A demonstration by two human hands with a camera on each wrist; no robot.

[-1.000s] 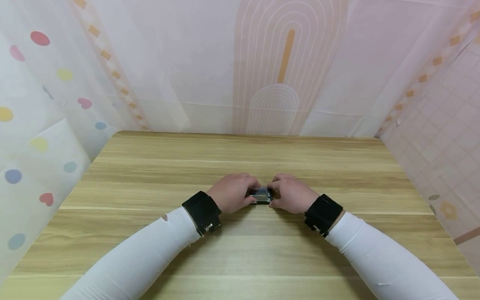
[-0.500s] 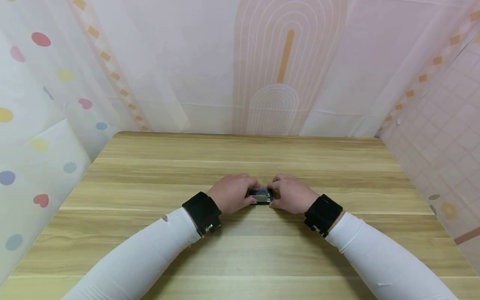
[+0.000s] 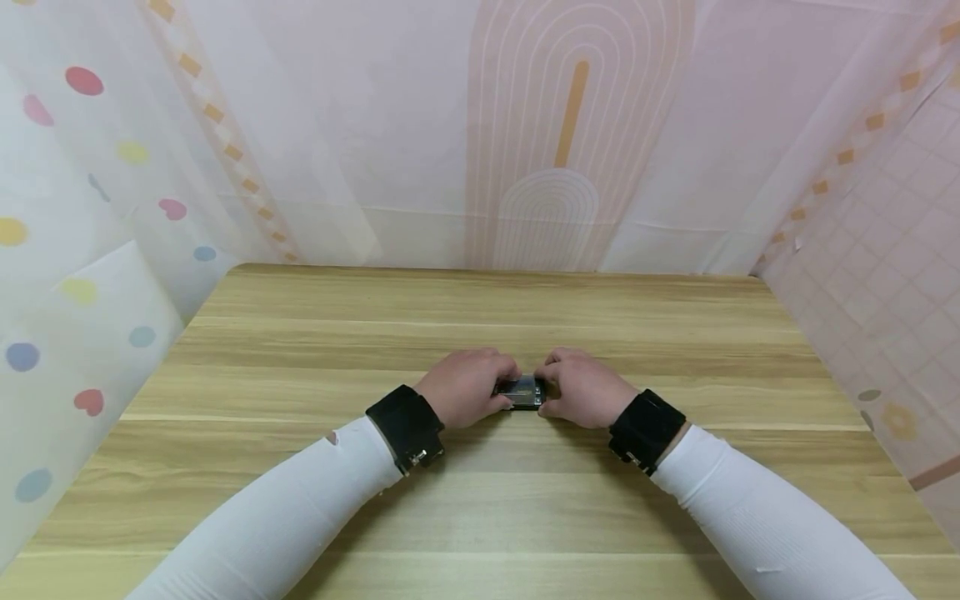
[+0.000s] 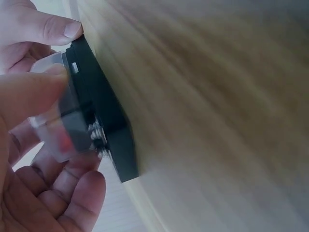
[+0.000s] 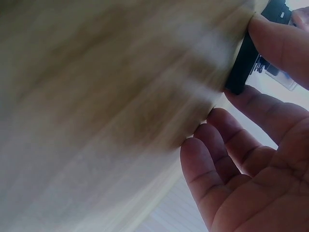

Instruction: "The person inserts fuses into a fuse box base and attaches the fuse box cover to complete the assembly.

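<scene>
Between both hands [image 3: 525,387], small black device [image 3: 522,392]

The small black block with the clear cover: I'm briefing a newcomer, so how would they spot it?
Look at the middle of the light wooden table. There both hands, left hand and right hand, pinch a small black block with a clear plastic cover. It is the only object on the table.
</scene>
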